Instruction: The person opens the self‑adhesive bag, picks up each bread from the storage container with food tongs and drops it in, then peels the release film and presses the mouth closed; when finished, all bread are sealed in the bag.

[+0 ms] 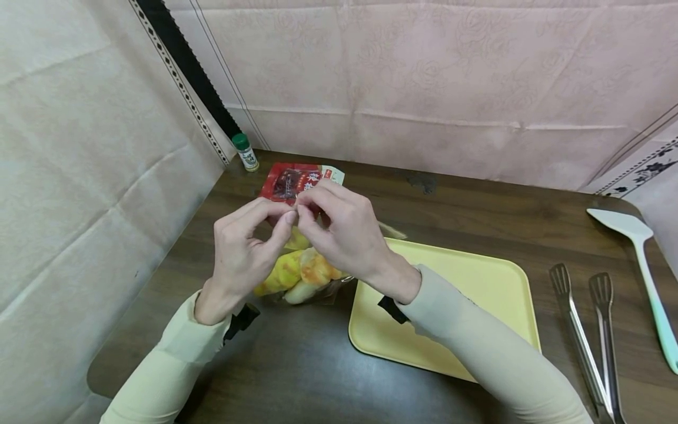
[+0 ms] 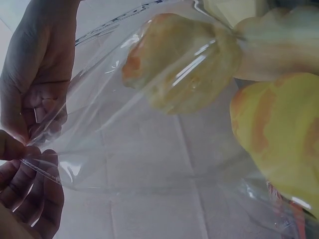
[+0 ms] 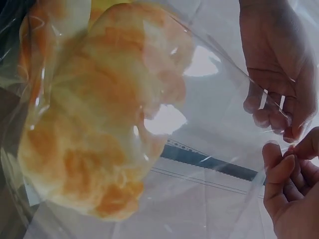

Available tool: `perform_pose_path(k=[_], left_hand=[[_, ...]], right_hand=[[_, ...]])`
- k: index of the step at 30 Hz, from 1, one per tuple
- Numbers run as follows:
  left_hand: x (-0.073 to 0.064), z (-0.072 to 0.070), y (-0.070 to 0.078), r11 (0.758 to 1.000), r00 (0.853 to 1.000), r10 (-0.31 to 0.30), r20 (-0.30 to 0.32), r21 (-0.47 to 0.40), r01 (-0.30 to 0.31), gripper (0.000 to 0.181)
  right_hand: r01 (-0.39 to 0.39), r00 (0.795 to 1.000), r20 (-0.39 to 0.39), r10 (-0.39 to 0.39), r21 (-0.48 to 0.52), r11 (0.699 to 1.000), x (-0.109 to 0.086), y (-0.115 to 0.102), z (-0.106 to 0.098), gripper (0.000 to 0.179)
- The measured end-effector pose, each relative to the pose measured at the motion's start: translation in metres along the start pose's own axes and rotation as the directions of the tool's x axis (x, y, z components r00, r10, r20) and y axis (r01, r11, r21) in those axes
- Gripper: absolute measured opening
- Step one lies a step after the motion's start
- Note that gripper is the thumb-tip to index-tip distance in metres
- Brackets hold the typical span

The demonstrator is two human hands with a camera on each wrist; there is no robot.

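In the head view my left hand [image 1: 241, 247] and right hand [image 1: 346, 232] meet fingertip to fingertip over the table. Between them they pinch the gathered edge of a clear plastic bag [image 2: 72, 172], its film stretched taut in both wrist views. Inside the bag are several bread-like pieces: a yellow one with orange stripes [image 2: 281, 127] and a pale bun with browned patches [image 3: 94, 129]. In the head view the bagged bread [image 1: 283, 274] shows below and between my hands, partly covered by the right one.
A red food packet [image 1: 288, 182] lies just behind my hands, and a green-capped seasoning bottle [image 1: 246, 153] stands at the back left corner. A pale yellow tray [image 1: 450, 359] sits under my right forearm. Metal tongs [image 1: 580, 335] and a white-and-mint spatula [image 1: 643, 259] lie at the right.
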State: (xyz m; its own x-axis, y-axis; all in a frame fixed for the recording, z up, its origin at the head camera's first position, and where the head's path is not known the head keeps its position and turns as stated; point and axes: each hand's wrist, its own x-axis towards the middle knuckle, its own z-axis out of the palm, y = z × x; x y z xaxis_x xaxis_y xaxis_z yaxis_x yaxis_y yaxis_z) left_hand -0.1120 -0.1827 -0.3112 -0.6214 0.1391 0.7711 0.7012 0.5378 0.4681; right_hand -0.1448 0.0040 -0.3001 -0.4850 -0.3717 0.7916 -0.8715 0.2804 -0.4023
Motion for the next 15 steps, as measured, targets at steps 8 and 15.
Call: perform_pose_path(k=[8, 15], left_hand=[[-0.001, -0.002, -0.001, 1.0, 1.0, -0.021, 0.02, -0.012, 0.022, 0.007], [0.0, -0.003, 0.001, 0.999, 0.999, 0.009, 0.047, 0.048, -0.011, 0.009]], right_hand=[[-0.014, 0.998, 0.063, 0.012, 0.023, 1.0, 0.002, -0.003, -0.007, 0.009], [0.008, 0.991, 0.132, -0.008, -0.004, 1.0, 0.005, -0.008, -0.015, 0.007]])
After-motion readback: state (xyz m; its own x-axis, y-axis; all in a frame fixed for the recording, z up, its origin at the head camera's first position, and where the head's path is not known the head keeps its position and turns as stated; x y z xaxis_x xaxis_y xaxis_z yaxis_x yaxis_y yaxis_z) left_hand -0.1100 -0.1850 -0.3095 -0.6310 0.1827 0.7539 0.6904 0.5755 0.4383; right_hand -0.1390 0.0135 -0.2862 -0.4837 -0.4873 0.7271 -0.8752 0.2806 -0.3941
